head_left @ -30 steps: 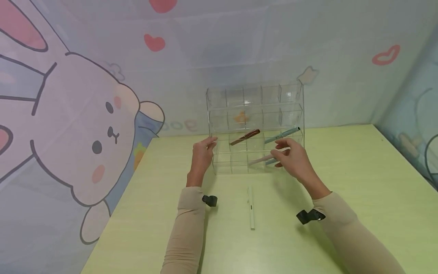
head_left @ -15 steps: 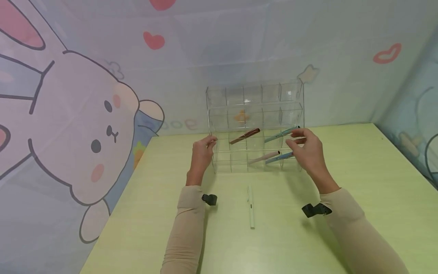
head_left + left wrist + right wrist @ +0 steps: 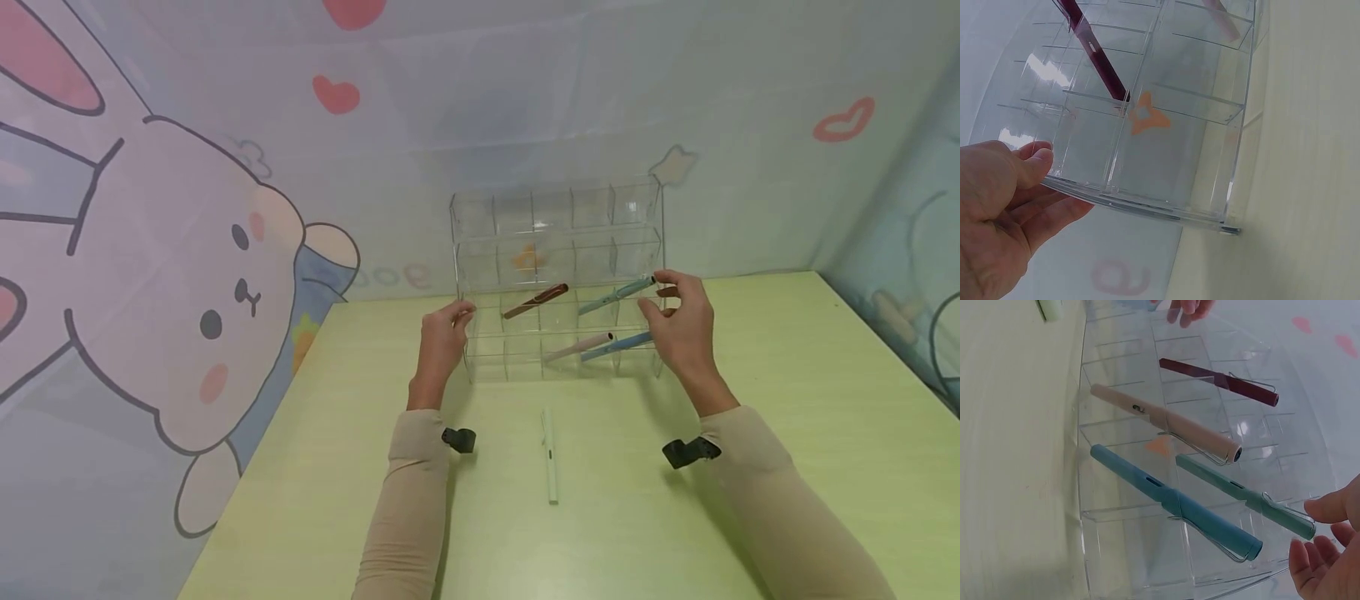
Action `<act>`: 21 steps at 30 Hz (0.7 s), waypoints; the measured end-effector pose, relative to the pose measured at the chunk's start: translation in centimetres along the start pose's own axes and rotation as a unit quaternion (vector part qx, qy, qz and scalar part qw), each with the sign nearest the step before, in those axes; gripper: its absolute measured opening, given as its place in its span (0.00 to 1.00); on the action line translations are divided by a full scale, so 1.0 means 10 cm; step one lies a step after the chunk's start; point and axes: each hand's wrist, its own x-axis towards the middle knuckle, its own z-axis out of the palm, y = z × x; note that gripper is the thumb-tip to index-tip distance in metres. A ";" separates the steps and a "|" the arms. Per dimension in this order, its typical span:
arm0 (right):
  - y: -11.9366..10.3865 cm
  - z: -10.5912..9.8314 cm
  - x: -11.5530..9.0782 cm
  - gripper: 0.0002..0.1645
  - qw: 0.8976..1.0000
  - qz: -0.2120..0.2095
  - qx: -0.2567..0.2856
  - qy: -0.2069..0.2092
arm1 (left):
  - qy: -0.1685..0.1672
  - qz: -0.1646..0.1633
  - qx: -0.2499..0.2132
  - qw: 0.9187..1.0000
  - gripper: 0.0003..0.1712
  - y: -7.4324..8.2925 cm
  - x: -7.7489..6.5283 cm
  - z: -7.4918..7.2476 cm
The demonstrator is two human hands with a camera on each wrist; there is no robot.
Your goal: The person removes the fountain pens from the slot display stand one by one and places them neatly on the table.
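A clear tiered pen rack [image 3: 555, 208] stands at the back of the table. My left hand [image 3: 442, 337] pinches its left side edge, thumb on the near face and fingers behind. At the right edge, my right hand [image 3: 684, 321] has thumb and fingertips apart around the cap end of a green pen [image 3: 1244, 497]. A dark red pen [image 3: 1219, 381] leans in the same tier as the green one. Below them, a pale pink pen [image 3: 1166, 423] and a blue pen [image 3: 1175, 503] lie slanted in the lowest tier. A pale green pen [image 3: 551, 458] lies on the table in front.
The light yellow-green table [image 3: 300, 483] runs back to a hanging printed cloth [image 3: 405, 150] with a rabbit, hearts and a star. Small black cameras are strapped to both wrists. The upper two tiers of the rack hold no pens.
My right hand has let go of the pale pink pen in the lowest tier and moved right and up to the green pen's cap end. My left hand has stayed on the rack.
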 end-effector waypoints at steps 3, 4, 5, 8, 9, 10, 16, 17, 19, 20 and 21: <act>0.01 0.00 0.03 0.24 1.000 -0.008 -0.007 -0.002 | 0.002 0.001 -0.002 1.000 0.06 0.00 -0.01 0.00; 0.02 0.00 0.04 0.25 1.000 -0.011 -0.011 -0.005 | 0.002 0.001 -0.002 1.000 0.06 -0.01 -0.01 0.00; 0.02 0.00 0.05 0.26 1.000 -0.013 -0.016 -0.009 | 0.002 0.000 -0.002 1.000 0.06 -0.01 -0.01 0.00; 0.02 -0.01 0.09 0.27 0.999 -0.019 -0.033 -0.024 | -0.001 -0.003 -0.004 1.000 0.06 0.00 -0.01 0.00; 0.02 -0.01 0.10 0.28 0.999 -0.020 -0.039 -0.030 | -0.002 -0.005 -0.004 1.000 0.06 0.00 -0.01 0.01; 0.03 -0.01 0.11 0.28 0.998 -0.020 -0.045 -0.038 | -0.003 -0.006 -0.005 1.000 0.06 0.00 -0.01 0.01; 0.03 -0.01 0.16 0.28 0.995 -0.009 -0.062 -0.076 | -0.002 -0.012 -0.005 1.000 0.05 0.03 0.00 -0.01; 0.03 0.00 0.16 0.28 0.995 -0.009 -0.063 -0.079 | -0.002 -0.012 -0.004 1.000 0.05 0.04 0.00 -0.01; 0.03 0.00 0.17 0.26 0.994 -0.010 -0.068 -0.081 | -0.002 -0.010 -0.002 1.000 0.05 0.04 -0.01 -0.03; 0.03 0.01 0.17 0.25 0.994 -0.009 -0.069 -0.082 | -0.003 -0.010 0.000 1.000 0.05 0.05 -0.02 -0.04; 0.03 0.02 0.17 0.25 0.994 -0.007 -0.071 -0.084 | -0.006 -0.010 0.000 1.000 0.06 0.04 -0.03 -0.05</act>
